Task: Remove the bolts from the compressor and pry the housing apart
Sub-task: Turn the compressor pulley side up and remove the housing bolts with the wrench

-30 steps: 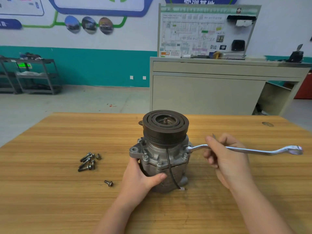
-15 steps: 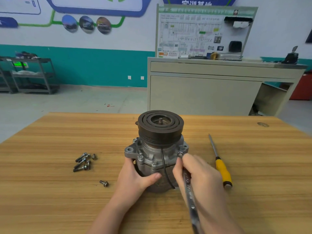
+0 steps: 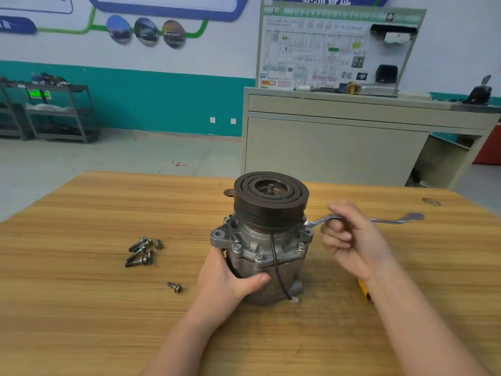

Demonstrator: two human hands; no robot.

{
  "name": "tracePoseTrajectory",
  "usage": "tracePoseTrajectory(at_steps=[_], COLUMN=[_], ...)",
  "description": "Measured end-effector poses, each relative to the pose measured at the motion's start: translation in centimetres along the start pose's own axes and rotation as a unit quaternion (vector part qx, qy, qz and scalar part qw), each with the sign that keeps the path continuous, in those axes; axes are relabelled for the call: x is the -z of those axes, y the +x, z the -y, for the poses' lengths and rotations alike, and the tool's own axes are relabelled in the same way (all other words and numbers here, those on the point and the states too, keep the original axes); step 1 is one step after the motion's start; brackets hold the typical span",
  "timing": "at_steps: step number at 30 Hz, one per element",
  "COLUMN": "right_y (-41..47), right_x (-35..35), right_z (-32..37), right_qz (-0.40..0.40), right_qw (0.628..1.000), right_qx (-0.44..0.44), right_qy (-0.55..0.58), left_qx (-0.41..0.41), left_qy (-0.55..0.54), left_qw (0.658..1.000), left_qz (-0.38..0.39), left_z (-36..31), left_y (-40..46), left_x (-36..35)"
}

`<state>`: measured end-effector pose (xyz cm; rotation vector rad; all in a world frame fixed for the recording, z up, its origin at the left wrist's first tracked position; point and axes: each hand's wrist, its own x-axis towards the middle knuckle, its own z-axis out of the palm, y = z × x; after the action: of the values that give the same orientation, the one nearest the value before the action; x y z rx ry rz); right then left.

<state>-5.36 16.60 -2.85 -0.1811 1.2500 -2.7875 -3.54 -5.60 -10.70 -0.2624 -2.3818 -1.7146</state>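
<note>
Compressor (image 3: 264, 253) is stood upright near the middle of the wooden table (image 3: 81, 321), black pulley (image 3: 271, 198) on top, flange bolts seen around the grey housing. A black wire (image 3: 276, 270) is run down its near side to a small white plug. The lower left of the body is gripped by the left hand (image 3: 227, 280), thumb laid across the front, fingers wrapped behind and partly hidden. A wrench (image 3: 379, 219) is seated on a bolt at the right side of the flange, its shaft pointed right, far end blurred. The shaft is held by the right hand (image 3: 355, 242), fingers curled around it close to the compressor; hand blurred. A yellow handle (image 3: 363, 290) is partly hidden under the right forearm. Left of the compressor a cluster of loose bolts (image 3: 141, 252) is laid on the table, with a single bolt (image 3: 174, 287) nearer and apart. Beyond the table a grey workbench (image 3: 339, 147) with a diagram board (image 3: 325, 50) is seen on the right, and a metal rack (image 3: 54, 112) at far left against the teal-banded wall.
</note>
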Motion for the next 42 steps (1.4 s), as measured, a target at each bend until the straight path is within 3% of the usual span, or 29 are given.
tracePoseTrajectory(at_steps=[4,7,11,13,15,17,18,19,21,24,26,29,31,33,37,42], right_y=[-2.5,-4.0,-5.2,-5.9,-6.5,-6.8,-6.9,-6.9,-6.7,-5.0,-2.9,-0.4,0.2,-0.2,-2.6,-4.5], right_x=[-0.6,-1.4,-3.0,-4.0,-4.9,-5.1,-4.8,-4.1,-2.4,0.4,1.5,1.6,1.1,0.7,0.1,-1.1], right_z=[-1.1,-2.0,-2.8,-3.8,-4.6,-5.1,-5.1,-4.9,-4.1,-1.4,0.2,0.6,0.4,0.2,-0.9,-2.0], right_qz=[-0.105,-0.15,-0.153,-0.14,-0.091,-0.032,-0.02,-0.016,-0.03,0.013,0.078,0.136,0.124,0.044,-0.096,-0.136], right_qw=[0.962,0.912,0.848,0.772,0.656,0.592,0.59,0.611,0.732,0.93,0.981,0.985,0.991,0.998,0.97,0.881], right_qx=[0.169,0.225,0.289,0.33,0.384,0.403,0.409,0.411,0.364,0.179,0.035,-0.052,-0.021,0.049,0.177,0.267], right_qy=[-0.186,-0.308,-0.417,-0.525,-0.643,-0.697,-0.696,-0.676,-0.575,-0.321,-0.173,-0.09,-0.044,-0.022,-0.139,-0.366], left_qx=[-0.01,-0.013,-0.018,-0.022,-0.026,-0.026,-0.027,-0.025,-0.02,-0.017,-0.018,-0.014,-0.012,-0.013,-0.013,-0.018], left_qy=[-0.006,-0.005,-0.016,-0.017,-0.014,-0.016,-0.019,-0.02,-0.018,-0.008,-0.006,-0.01,-0.013,-0.013,-0.012,-0.008], left_qw=[1.0,1.0,1.0,1.0,1.0,0.999,0.999,0.999,1.0,1.0,1.0,1.0,1.0,1.0,1.0,1.0], left_qz=[0.002,0.001,-0.006,-0.005,-0.006,-0.007,-0.008,-0.008,-0.01,-0.012,-0.011,-0.009,-0.012,-0.012,-0.01,-0.009], left_z=[0.0,0.1,0.0,-0.1,-0.2,-0.3,-0.3,-0.3,-0.3,-0.2,-0.3,-0.3,-0.2,-0.1,0.1,0.0], left_y=[0.0,0.0,0.0,-0.1,-0.1,-0.2,-0.2,-0.2,-0.2,-0.2,-0.2,-0.2,-0.3,-0.2,-0.1,-0.1], left_x=[0.0,0.0,-0.1,-0.1,0.0,0.0,0.0,0.0,-0.1,-0.2,-0.1,-0.1,0.0,-0.1,-0.1,-0.1])
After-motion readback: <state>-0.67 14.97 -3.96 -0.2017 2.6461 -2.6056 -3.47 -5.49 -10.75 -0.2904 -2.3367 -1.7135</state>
